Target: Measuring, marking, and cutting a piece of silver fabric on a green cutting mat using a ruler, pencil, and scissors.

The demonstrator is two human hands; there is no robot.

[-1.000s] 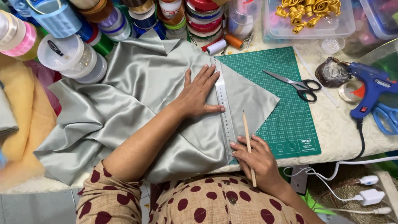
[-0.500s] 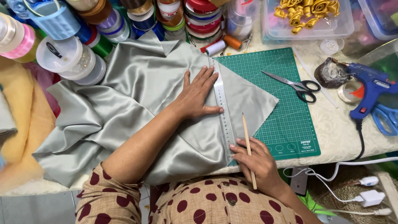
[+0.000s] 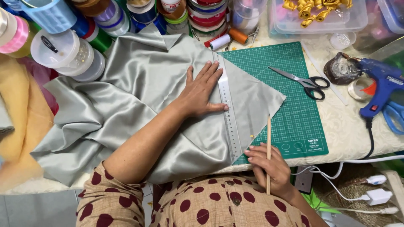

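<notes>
1 ruler (image 3: 229, 113) under L hand (image 3: 202, 92), 1 stick (image 3: 268, 151) in R hand (image 3: 269, 168)

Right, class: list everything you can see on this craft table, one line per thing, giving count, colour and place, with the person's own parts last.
satin fabric: one, grey-green, spread over the table's left and middle
clear ruler: one, see-through, lying along the fabric's folded edge
cutting mat: one, green, under the fabric's right corner
scissors: one, black handles, on the mat
glue gun: one, blue, right edge of the table
ribbon spools: many, mixed colours, along the back
clear box: one, holding gold bows, back right
wooden stick: one, pale, held by the right hand
left hand: flat on the fabric, fingertips on the ruler
right hand: at the table's near edge, gripping the stick
</notes>
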